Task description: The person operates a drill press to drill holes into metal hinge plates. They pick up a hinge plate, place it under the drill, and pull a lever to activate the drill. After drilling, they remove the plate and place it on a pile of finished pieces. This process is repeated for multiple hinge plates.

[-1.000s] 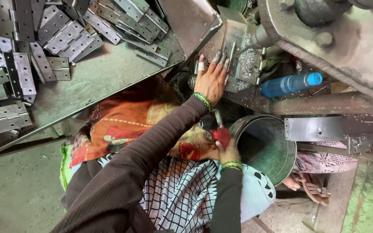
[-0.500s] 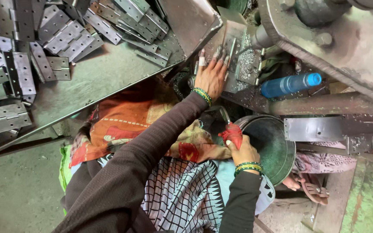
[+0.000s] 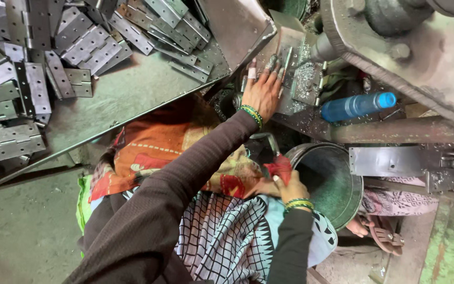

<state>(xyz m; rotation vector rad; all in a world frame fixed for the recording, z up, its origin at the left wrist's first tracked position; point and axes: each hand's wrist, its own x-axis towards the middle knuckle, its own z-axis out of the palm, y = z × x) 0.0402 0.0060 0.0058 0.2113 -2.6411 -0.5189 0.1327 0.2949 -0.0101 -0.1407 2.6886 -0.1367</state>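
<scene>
My left hand (image 3: 262, 89) lies flat with fingers spread on a grey metal plate (image 3: 295, 63) on the machine bed, one finger wrapped in white tape. My right hand (image 3: 290, 188) is closed on a red cloth pad (image 3: 278, 167) and a dark metal plate (image 3: 264, 143) that sticks up from it, right at the near rim of a round metal bucket (image 3: 337, 205). Both wrists wear green and yellow bangles. My lap, covered in orange and checked cloth, lies under both arms.
A heap of several grey hinge plates (image 3: 38, 68) covers the sloped steel table (image 3: 127, 100) at upper left. A blue plastic bottle (image 3: 357, 107) lies by the machine. The heavy machine body (image 3: 421, 47) fills the upper right. A sandalled foot (image 3: 374, 231) shows beside the bucket.
My right hand has moved right and down from my lap to the bucket's rim, with the red cloth and plate in it. The left hand has stayed on the plate.
</scene>
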